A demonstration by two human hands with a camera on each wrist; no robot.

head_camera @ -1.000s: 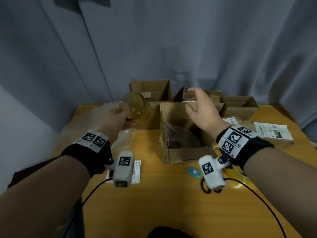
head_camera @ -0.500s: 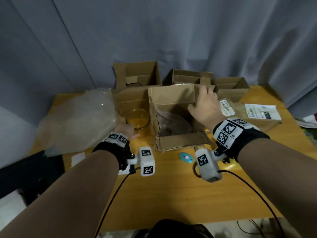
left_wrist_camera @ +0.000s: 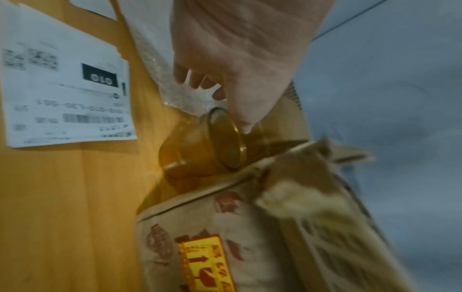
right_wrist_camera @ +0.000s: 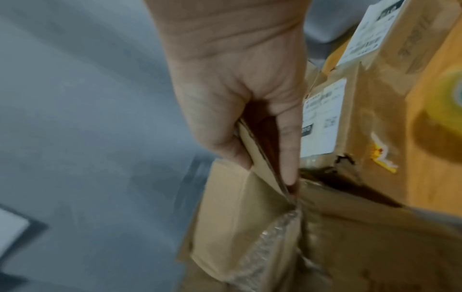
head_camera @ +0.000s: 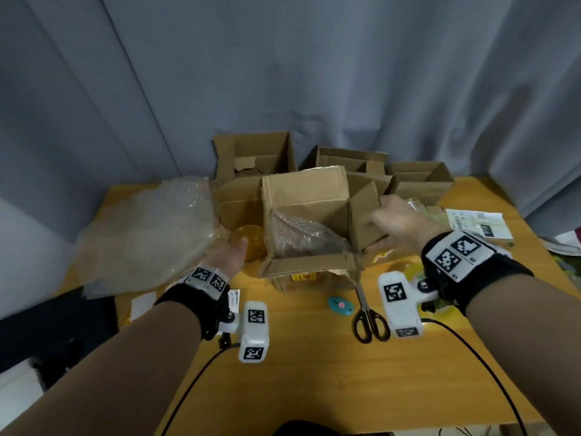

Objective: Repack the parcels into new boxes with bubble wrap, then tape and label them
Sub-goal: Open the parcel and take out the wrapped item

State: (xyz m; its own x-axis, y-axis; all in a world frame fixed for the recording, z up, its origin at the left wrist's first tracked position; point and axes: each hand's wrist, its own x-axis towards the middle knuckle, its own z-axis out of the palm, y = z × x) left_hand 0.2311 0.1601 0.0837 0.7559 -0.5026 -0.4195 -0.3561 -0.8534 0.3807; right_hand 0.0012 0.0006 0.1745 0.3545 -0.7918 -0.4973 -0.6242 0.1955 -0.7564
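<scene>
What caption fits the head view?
Right hand pinches open box flap; left hand reaches amber glass cup.

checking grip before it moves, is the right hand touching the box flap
Touching: the right wrist view shows the right hand pinching the box flap between thumb and fingers.

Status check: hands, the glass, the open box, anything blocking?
Left hand open, thumb on amber glass, which stands on the table beside the box. Right hand pinches box flap. Bubble wrap lines open box. Nothing blocking.
</scene>
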